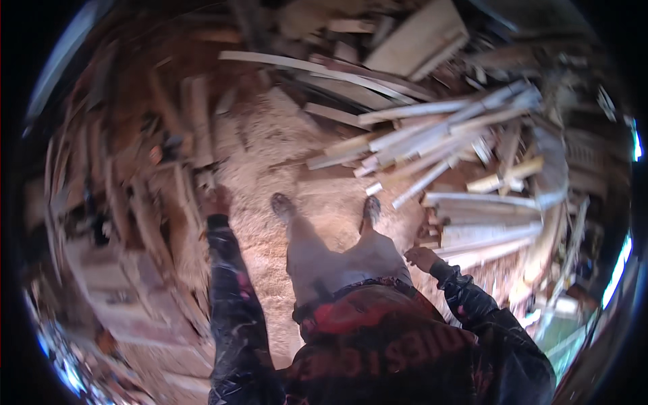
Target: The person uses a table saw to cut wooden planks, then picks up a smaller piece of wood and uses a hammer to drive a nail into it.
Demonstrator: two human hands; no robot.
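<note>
My left hand (214, 200) reaches forward on the left, at the end of a dark sleeve. It is beside the near end of an upright-looking narrow board (200, 121); motion blur hides its fingers, and I cannot tell whether it touches the wood. My right hand (422, 258) hangs by my right thigh, fingers loosely bent and nothing visible in them. It is nearest to a stack of pale boards (493, 236) on the right. Ahead of that stack lies a loose heap of thin wooden strips (432, 138), pointing various ways.
Sawdust (260, 142) covers the ground around my feet. Rough boards (145, 216) lie along the left side, with a small orange item (156, 154) among them. A wide plank (418, 40) and a long curved strip (297, 62) lie farther ahead.
</note>
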